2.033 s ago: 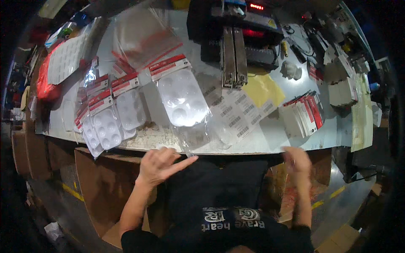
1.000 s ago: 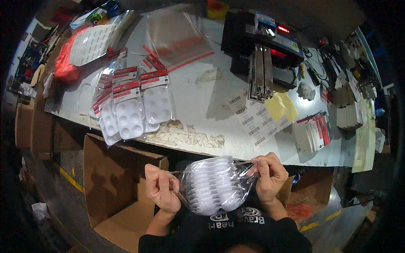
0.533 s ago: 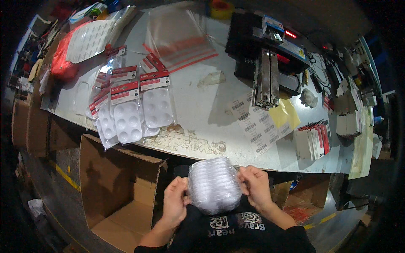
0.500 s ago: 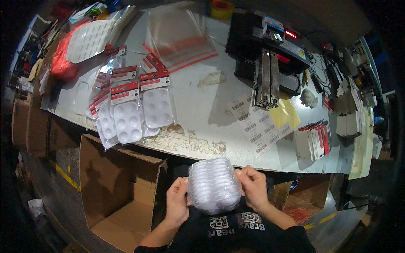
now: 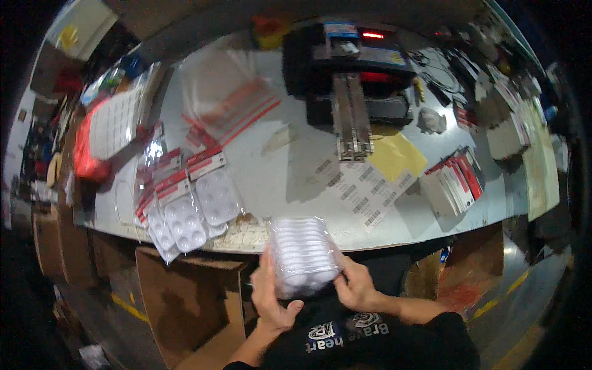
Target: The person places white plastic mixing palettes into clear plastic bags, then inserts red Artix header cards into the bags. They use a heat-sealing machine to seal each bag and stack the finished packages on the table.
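Between my hands, at the table's near edge, is a clear-wrapped stack of white plastic paint palettes (image 5: 303, 251), its rounded edges showing as ridges. My left hand (image 5: 270, 299) lies along the pack's left side, fingers against the film and thumb sticking out below. At the lower right corner, my right hand (image 5: 357, 287) grips the pack with thumb and fingers. Farther left on the table lies a pile of bagged six-well palettes (image 5: 187, 225) with red and white header cards, some overhanging the edge.
Clear bags with red strips (image 5: 228, 102) lie at the back. A black machine (image 5: 388, 68) with a metal channel (image 5: 351, 117) stands beyond a barcode label sheet (image 5: 370, 194) and yellow paper (image 5: 401, 154). Header cards (image 5: 453, 185) stand at right. An open cardboard box (image 5: 191, 308) sits below.
My view has swung, so the table appears shifted. My left hand has gone from pinching the pack's side to lying along it, thumb out; my right hand has moved to its lower corner.
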A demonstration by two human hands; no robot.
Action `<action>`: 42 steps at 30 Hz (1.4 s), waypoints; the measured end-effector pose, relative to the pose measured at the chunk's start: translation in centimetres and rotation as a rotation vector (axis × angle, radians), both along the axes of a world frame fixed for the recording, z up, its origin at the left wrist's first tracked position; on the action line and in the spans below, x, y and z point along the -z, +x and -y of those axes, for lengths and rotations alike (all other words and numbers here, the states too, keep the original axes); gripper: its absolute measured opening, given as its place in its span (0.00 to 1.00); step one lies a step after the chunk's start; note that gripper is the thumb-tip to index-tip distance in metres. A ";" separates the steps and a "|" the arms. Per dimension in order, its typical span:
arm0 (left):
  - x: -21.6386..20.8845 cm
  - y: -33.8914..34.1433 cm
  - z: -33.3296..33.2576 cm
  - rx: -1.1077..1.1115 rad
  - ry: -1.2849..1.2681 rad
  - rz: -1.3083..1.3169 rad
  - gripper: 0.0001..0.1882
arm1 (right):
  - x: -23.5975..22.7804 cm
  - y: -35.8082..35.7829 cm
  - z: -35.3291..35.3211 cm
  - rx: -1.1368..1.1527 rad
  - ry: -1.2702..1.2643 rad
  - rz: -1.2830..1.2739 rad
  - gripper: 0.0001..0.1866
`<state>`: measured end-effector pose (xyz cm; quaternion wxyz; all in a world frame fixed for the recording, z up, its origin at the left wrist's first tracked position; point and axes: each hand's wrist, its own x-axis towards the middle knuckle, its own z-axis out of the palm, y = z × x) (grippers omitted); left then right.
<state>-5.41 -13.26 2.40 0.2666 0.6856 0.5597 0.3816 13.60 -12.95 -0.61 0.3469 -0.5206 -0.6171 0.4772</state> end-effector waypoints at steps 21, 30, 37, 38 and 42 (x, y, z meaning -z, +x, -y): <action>4.5 8.7 -7.0 0.458 0.147 -0.286 0.19 | 4.3 6.5 -3.0 0.071 0.345 1.073 0.29; 6.5 5.0 -3.9 0.499 -0.043 -0.496 0.23 | 3.4 9.7 -1.8 0.265 0.240 0.639 0.20; 6.7 8.4 2.1 0.148 -1.414 0.939 0.23 | 5.1 8.0 -1.9 0.268 0.200 0.605 0.24; 7.2 9.3 1.9 -0.013 -1.341 1.158 0.22 | 5.0 8.0 -1.9 0.261 0.217 0.576 0.23; 8.0 13.1 1.4 -0.237 -1.358 1.467 0.19 | 4.6 9.0 -1.7 0.230 0.136 0.438 0.19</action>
